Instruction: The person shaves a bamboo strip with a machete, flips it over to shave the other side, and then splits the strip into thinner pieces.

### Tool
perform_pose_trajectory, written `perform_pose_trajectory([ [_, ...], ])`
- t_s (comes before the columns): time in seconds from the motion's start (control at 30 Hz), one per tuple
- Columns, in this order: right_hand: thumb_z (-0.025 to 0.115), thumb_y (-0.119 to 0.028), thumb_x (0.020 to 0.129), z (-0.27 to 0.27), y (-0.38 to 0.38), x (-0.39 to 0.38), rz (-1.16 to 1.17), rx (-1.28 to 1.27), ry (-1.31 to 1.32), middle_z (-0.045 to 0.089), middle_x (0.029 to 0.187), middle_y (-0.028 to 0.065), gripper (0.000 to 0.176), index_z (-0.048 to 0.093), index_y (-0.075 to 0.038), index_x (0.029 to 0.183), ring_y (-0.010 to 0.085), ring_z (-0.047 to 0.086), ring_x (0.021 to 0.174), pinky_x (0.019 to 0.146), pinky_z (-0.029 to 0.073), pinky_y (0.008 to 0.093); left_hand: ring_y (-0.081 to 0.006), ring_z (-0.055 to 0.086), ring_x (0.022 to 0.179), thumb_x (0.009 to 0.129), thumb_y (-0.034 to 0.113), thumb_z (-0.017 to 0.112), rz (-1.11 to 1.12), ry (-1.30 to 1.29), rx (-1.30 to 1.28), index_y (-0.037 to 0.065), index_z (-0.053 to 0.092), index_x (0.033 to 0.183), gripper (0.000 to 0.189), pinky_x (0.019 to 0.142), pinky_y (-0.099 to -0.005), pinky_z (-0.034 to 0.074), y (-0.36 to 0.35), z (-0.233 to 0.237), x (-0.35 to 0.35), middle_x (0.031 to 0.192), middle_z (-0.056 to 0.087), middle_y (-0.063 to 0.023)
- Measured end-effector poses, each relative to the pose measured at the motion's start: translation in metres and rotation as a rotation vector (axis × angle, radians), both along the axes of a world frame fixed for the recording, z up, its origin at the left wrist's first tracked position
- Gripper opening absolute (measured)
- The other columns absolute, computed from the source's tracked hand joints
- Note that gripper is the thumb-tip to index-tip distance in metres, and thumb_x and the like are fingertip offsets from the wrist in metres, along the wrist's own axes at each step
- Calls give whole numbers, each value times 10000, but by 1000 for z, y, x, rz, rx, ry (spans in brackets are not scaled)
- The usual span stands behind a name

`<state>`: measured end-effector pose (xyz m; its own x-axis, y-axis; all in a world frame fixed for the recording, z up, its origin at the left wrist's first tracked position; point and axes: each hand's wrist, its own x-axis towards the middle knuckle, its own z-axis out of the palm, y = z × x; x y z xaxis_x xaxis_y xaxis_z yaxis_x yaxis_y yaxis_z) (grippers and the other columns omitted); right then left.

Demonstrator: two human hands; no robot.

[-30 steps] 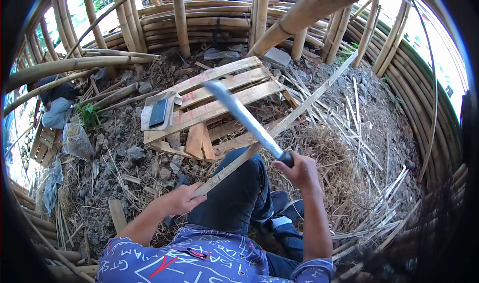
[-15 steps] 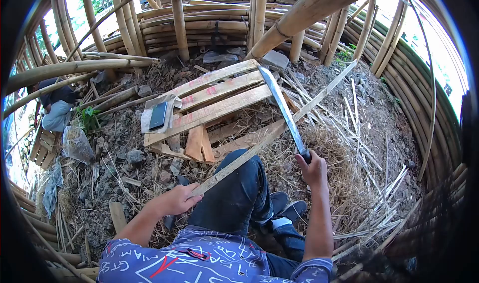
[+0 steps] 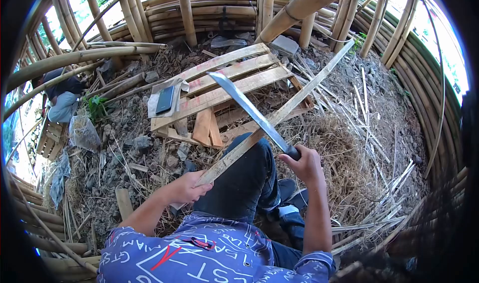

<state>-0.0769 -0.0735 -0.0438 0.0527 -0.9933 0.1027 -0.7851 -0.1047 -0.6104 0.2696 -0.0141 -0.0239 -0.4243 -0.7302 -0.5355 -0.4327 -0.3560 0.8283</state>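
My left hand is closed around the near end of a long, flat bamboo strip, which runs up and to the right across my raised knee. In my right hand is the dark handle of a long machete. Its blade points up and left and crosses over the strip near the knee. Beyond the knee a slatted wooden pallet lies on the ground, with a phone on a pale wrapper at its left end.
Another person crouches at the far left near a wooden crate. A thick bamboo pole slants overhead. Dry fibres and thin strips litter the right side. A plastic bag lies at left.
The machete's tip has swung left, and its blade now crosses the strip closer to my knee. My right hand has shifted slightly left and up. The view has shifted a little.
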Motion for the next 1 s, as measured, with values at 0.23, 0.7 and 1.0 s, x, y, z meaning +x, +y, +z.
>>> perform_pose_trajectory([
  [0.23, 649, -530, 833, -24, 20, 6, 27, 142, -494, 504, 537, 98, 589, 560, 41, 719, 148, 474, 535, 511, 386, 345, -42, 428, 560, 975, 187, 555, -14, 8, 0, 73, 526, 1068, 150, 500, -226, 389, -8, 2, -9, 691, 467, 45],
  [0.7, 751, -501, 759, 38, 48, 60, 145, 175, -145, 627, 622, 165, 480, 694, -32, 847, 340, 653, 624, 606, 511, 393, -42, 324, 482, 1007, 293, 460, 19, 116, 190, 154, 441, 821, 233, 427, -227, 268, -11, -5, -24, 641, 371, 68],
  [1.0, 696, -608, 754, 21, 37, 62, 142, -25, 47, 625, 632, 162, 567, 643, -44, 772, 366, 643, 646, 602, 502, 433, -26, 292, 460, 1008, 293, 465, 61, 154, 292, 152, 421, 788, 265, 401, -210, 227, -10, 3, -25, 628, 338, 82],
])
